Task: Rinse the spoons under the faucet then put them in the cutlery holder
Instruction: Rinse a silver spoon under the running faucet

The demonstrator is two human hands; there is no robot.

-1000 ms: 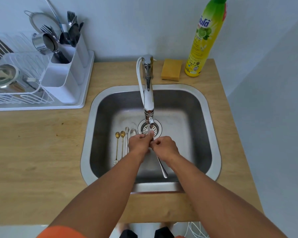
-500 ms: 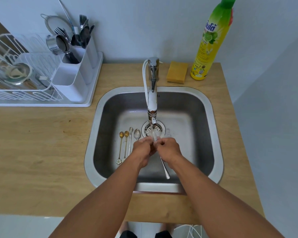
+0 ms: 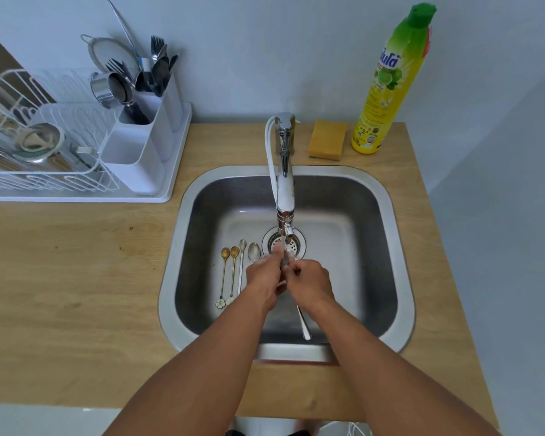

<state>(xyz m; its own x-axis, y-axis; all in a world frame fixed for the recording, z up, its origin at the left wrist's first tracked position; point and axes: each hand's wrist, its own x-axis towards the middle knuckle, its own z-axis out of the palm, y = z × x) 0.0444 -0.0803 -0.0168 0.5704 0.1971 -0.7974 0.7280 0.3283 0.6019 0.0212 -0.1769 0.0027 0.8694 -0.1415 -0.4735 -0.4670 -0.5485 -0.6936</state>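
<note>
Both hands meet under the chrome faucet (image 3: 284,196) in the steel sink (image 3: 394,247). My right hand (image 3: 310,283) grips a silver spoon (image 3: 303,324) whose handle sticks out below the wrist toward me. My left hand (image 3: 263,280) closes its fingers on the spoon's upper part, right under the running water; the bowl is hidden. Several more spoons lie side by side on the sink floor to the left: two gold ones (image 3: 224,272), a thin silver one (image 3: 241,259) and a wider silver one (image 3: 254,250). The white cutlery holder (image 3: 139,152) stands at the back left.
A white dish rack (image 3: 41,171) with metal bowls sits left of the holder, which contains forks, spoons and a metal cup. A yellow sponge (image 3: 327,140) and a tall dish soap bottle (image 3: 390,80) stand behind the sink on the wooden counter (image 3: 76,278).
The view has shifted slightly, so everything sits a little lower and to the right. My hands stay together under the water, the fingers working over the spoon.
</note>
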